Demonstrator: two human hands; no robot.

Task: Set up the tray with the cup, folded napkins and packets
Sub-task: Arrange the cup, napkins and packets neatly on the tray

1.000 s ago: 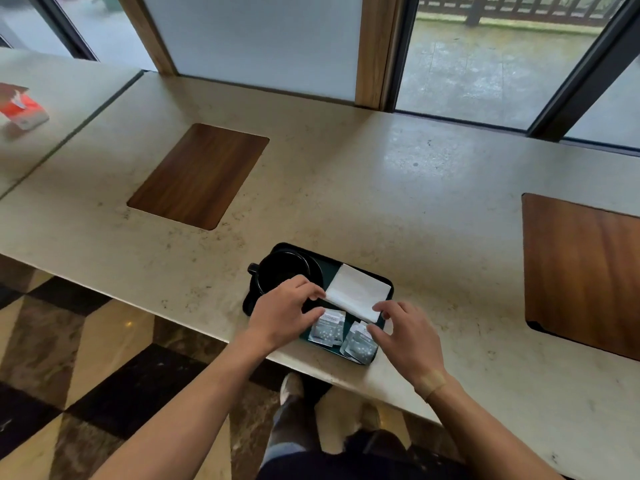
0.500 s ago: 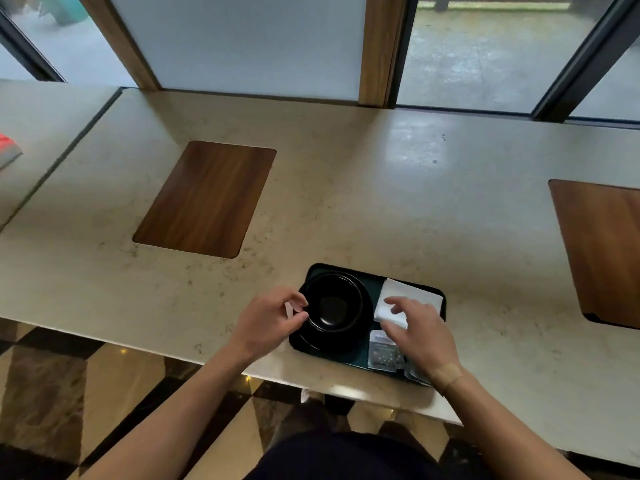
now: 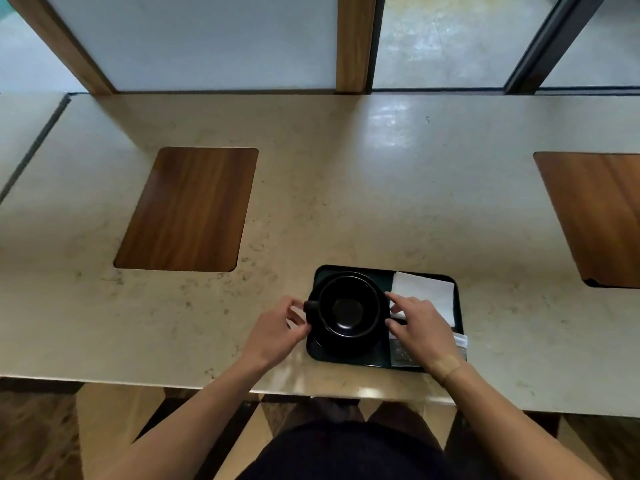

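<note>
A dark green tray (image 3: 353, 269) lies near the counter's front edge. A black cup (image 3: 348, 310) stands on a black saucer (image 3: 341, 349) in the tray's left half, its handle pointing left. My left hand (image 3: 277, 330) curls its thumb and fingers around the handle side. On the cup's right side, my right hand (image 3: 420, 330) holds index finger and thumb against the rim of cup and saucer. In the tray's far right corner lies a folded white napkin (image 3: 427, 294). The packets (image 3: 401, 355) sit at the near right, mostly hidden under my right hand.
The tray sits on a beige stone counter (image 3: 346, 188) below a window. Two wooden inlays are set into the counter, one at the left (image 3: 188, 209) and one at the right edge (image 3: 599, 216). The counter's front edge runs just below the tray.
My right hand has moved left off the napkin and packets to the cup's right side. My left hand stays at the handle. The view has shifted to look straight down at the tray.
</note>
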